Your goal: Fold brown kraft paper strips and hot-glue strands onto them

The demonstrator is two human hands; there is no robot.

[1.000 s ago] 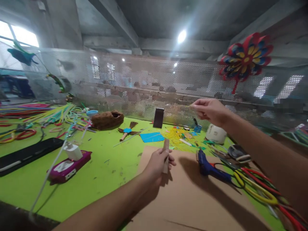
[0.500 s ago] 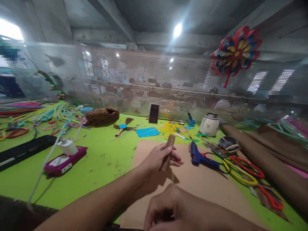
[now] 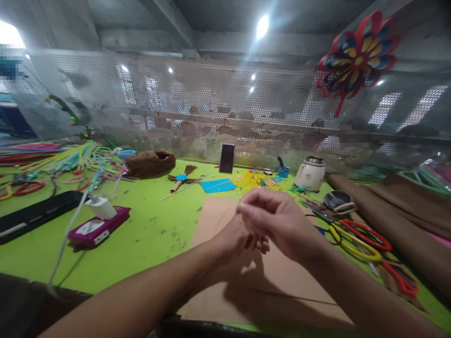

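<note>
My two hands meet above a brown cardboard sheet (image 3: 214,220) on the green table (image 3: 141,234). My right hand (image 3: 282,220) is in front, its fingers curled into a pinch. Behind and below it, my left hand (image 3: 236,239) is mostly covered; its fingertips show curled under the right hand. Whatever the hands hold is hidden between them. A bit of a blue glue gun (image 3: 319,230) shows just right of my right wrist.
Yellow scissors (image 3: 352,246) and red scissors (image 3: 368,234) lie to the right, beside brown rolls (image 3: 391,230). A white pot (image 3: 310,173), a tape roll (image 3: 340,201) and an upright phone (image 3: 227,158) stand near the mesh screen. At left lies a magenta box (image 3: 100,230).
My right hand came down from the upper right, passed low near me, and now covers my left hand. The brown strip in my left hand is no longer visible.
</note>
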